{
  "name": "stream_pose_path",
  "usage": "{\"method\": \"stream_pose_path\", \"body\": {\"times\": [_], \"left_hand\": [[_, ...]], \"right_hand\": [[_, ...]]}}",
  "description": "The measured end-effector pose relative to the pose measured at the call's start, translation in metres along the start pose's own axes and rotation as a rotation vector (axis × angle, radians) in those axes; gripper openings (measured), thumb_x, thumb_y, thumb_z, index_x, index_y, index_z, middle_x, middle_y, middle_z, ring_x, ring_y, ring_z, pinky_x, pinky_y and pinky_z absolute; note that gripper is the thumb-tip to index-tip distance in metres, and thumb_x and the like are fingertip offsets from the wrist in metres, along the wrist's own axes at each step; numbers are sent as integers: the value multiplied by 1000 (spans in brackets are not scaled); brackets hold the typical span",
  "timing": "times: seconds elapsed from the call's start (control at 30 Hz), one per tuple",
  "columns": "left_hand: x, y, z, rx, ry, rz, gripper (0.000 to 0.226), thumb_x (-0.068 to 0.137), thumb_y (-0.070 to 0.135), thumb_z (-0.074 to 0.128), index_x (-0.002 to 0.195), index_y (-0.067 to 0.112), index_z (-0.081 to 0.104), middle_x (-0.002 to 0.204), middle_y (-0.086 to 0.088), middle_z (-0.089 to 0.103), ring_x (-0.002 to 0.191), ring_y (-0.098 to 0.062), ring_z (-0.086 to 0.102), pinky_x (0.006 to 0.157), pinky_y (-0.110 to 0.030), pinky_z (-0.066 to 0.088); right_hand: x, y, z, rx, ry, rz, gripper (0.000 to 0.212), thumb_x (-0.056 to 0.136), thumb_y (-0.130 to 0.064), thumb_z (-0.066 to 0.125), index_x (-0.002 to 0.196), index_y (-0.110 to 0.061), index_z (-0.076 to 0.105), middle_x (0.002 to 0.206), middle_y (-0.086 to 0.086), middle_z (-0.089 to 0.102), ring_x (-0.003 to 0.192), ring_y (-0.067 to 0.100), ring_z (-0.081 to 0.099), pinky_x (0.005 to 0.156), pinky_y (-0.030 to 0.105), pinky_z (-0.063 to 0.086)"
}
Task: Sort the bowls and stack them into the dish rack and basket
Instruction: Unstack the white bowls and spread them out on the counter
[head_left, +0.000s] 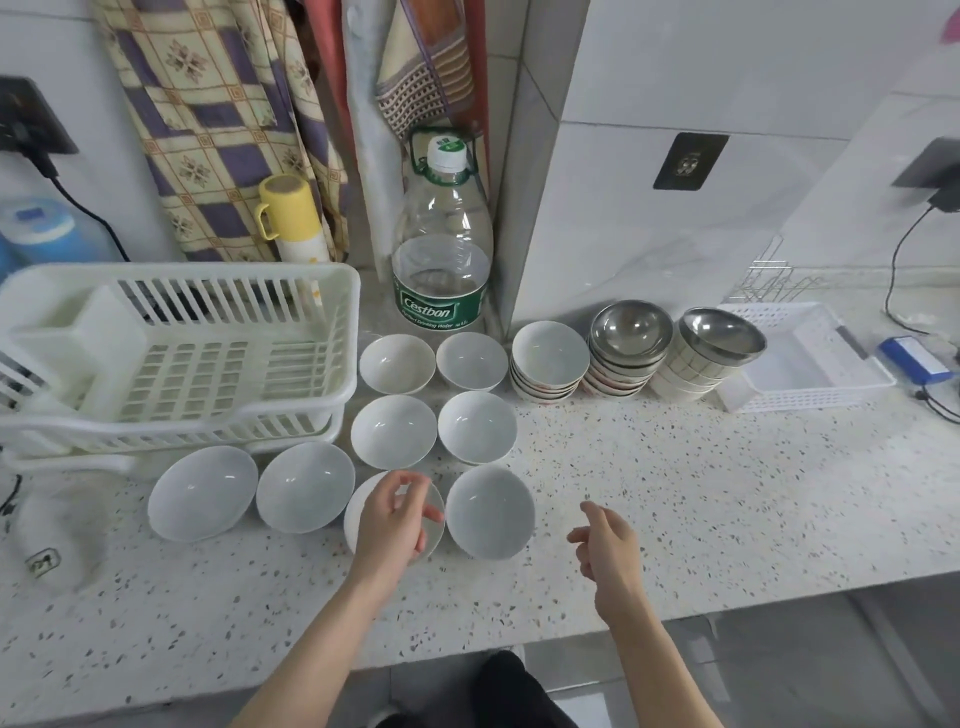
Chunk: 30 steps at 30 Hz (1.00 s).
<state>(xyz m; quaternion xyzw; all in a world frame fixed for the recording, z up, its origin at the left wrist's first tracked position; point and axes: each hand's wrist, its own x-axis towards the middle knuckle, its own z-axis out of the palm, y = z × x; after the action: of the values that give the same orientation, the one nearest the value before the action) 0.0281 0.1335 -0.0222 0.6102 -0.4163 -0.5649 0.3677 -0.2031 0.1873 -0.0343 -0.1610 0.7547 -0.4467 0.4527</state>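
Note:
Several white bowls stand singly on the speckled counter (675, 493), among them one at the front (490, 512) and a wide one at the left (202, 492). My left hand (392, 519) hovers over another front bowl (358, 506), fingers spread, holding nothing. My right hand (608, 540) hangs loosely open above bare counter to the right. Behind stand three stacks: white patterned bowls (549, 361), a stack topped by a steel bowl (630, 327), and a leaning stack with a tilted steel bowl (722, 332). The white dish rack (332, 312) sits at the left, the white basket (810, 364) at the right.
A large clear water bottle (441, 244) and a yellow flask (291, 218) stand at the back by hanging cloths. A blue device (917, 361) with cables lies right of the basket. The counter's front edge runs just below my forearms.

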Motion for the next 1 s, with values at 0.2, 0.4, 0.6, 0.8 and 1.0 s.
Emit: {"method": "stream_pose_path", "body": {"times": [0.2, 0.4, 0.6, 0.8, 1.0], "left_hand": [[58, 51, 78, 66, -52, -32, 23, 94, 39, 57, 111, 24, 60, 66, 1, 71, 37, -10, 43, 36, -19, 31], [123, 82, 146, 220, -43, -86, 71, 95, 43, 53, 154, 34, 14, 86, -11, 73, 33, -9, 43, 33, -18, 26], [151, 83, 171, 221, 23, -95, 68, 94, 33, 53, 152, 40, 18, 70, -8, 74, 30, -9, 42, 33, -18, 28], [156, 81, 176, 218, 60, -88, 57, 95, 12, 50, 145, 34, 35, 66, -9, 74, 29, -9, 48, 32, -19, 27], [153, 85, 177, 265, 59, -82, 62, 94, 4, 45, 148, 32, 35, 103, -16, 73, 35, -7, 59, 29, -16, 26]], "right_hand": [[52, -52, -17, 32, -46, -70, 20, 99, -24, 51, 113, -14, 62, 71, 10, 62, 38, 9, 37, 37, 20, 31], [95, -89, -29, 10, -173, -109, 16, 99, -21, 51, 109, -17, 62, 68, 6, 62, 40, 8, 38, 38, 19, 30], [117, -98, -36, -44, -264, -102, 20, 98, -18, 50, 113, -14, 63, 71, 7, 64, 44, 10, 39, 41, 20, 31], [128, -96, -39, -77, -322, -85, 24, 98, -19, 49, 117, -13, 63, 72, 6, 63, 44, 10, 39, 42, 21, 31], [135, -95, -35, -97, -362, -69, 22, 98, -19, 50, 115, -16, 64, 70, 4, 65, 44, 10, 36, 43, 22, 31]]}}
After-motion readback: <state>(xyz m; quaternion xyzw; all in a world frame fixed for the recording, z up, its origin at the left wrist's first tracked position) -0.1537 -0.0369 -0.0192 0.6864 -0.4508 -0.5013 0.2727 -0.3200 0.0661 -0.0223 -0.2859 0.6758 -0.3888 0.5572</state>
